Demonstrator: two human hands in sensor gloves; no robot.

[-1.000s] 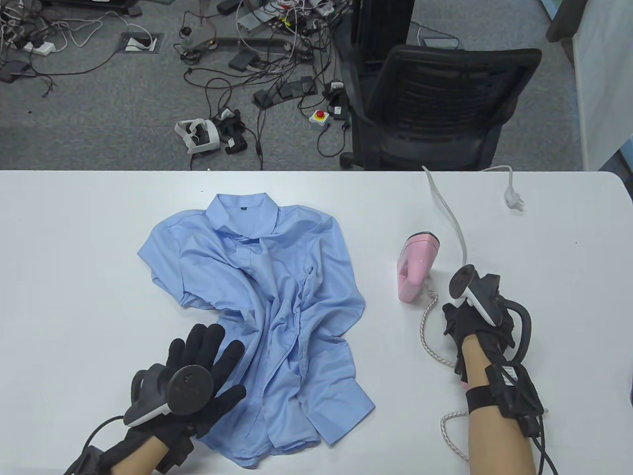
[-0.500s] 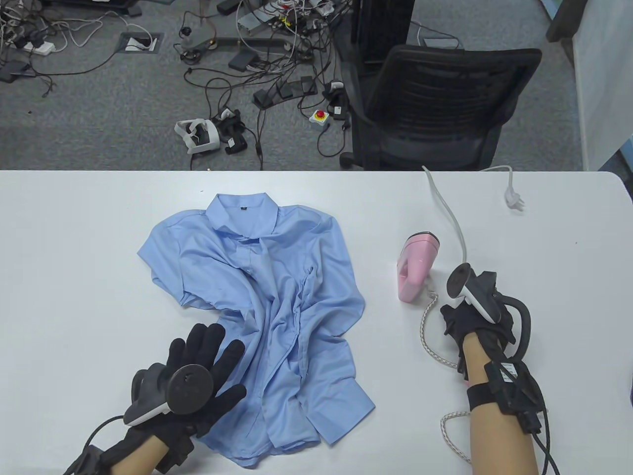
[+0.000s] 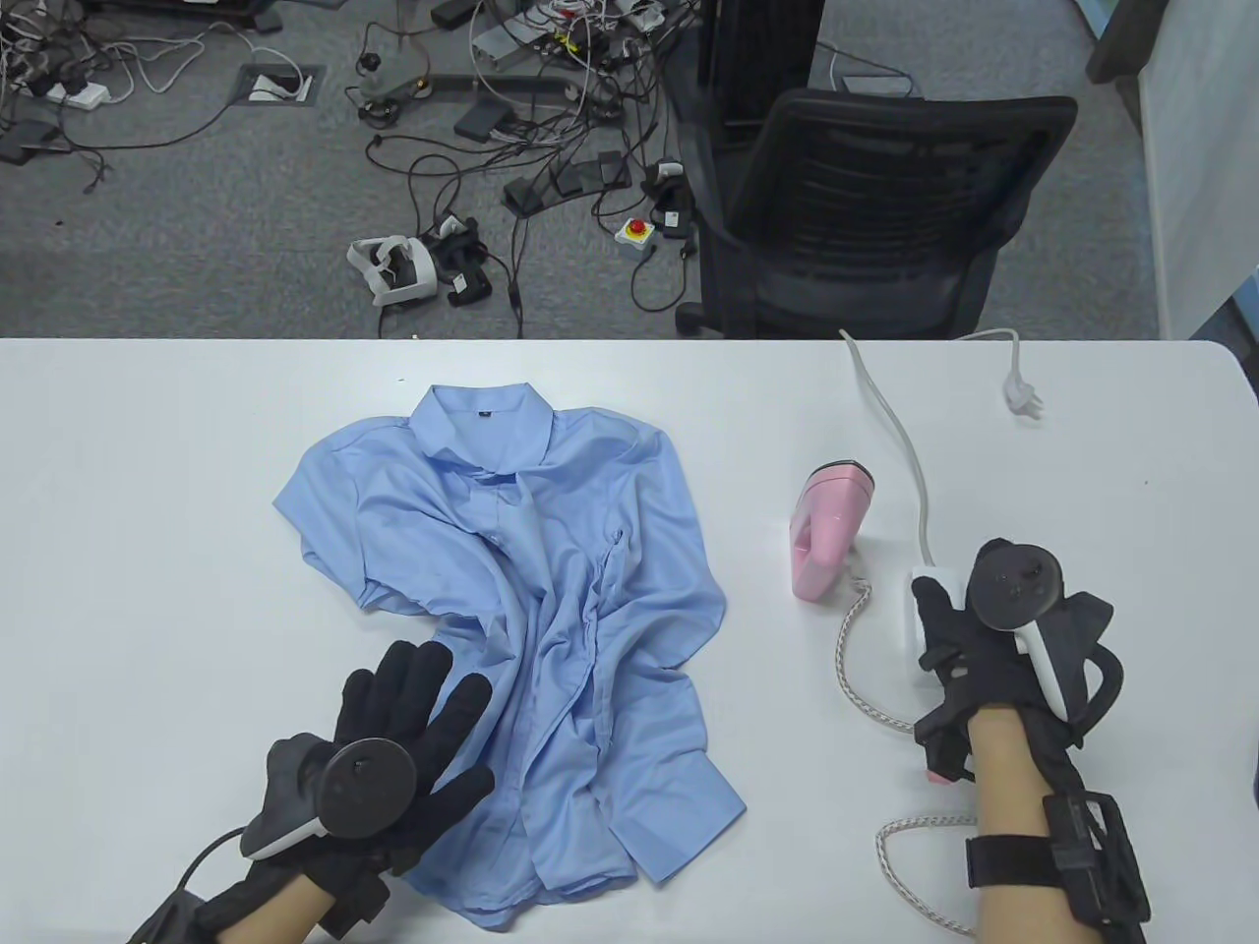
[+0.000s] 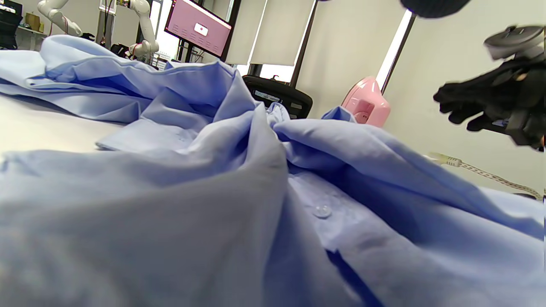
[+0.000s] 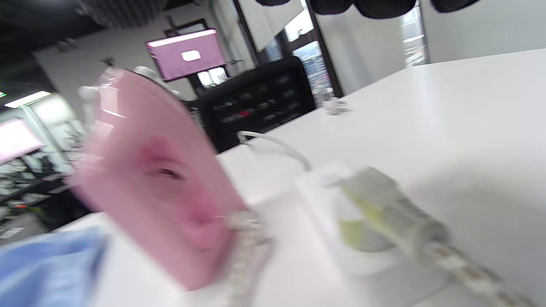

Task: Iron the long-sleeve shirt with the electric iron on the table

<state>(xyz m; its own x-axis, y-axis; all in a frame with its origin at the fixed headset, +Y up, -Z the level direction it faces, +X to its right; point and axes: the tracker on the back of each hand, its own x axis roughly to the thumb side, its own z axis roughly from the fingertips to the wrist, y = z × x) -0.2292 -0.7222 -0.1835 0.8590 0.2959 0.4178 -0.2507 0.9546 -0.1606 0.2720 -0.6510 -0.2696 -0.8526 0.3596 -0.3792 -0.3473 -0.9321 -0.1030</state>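
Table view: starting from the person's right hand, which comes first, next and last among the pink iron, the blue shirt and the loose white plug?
From the right hand:
1. Pink iron, just up and to its left.
2. Loose white plug, straight beyond it near the table's far edge.
3. Blue shirt, across the table under the left hand.

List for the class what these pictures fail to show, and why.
- Shirt sleeves: table view, hidden by crumpled folds.
- Iron controls: right wrist view, motion blur.
- White power strip: table view, mostly covered by right hand.
- Left hand palm contact: table view, tracker covers it.
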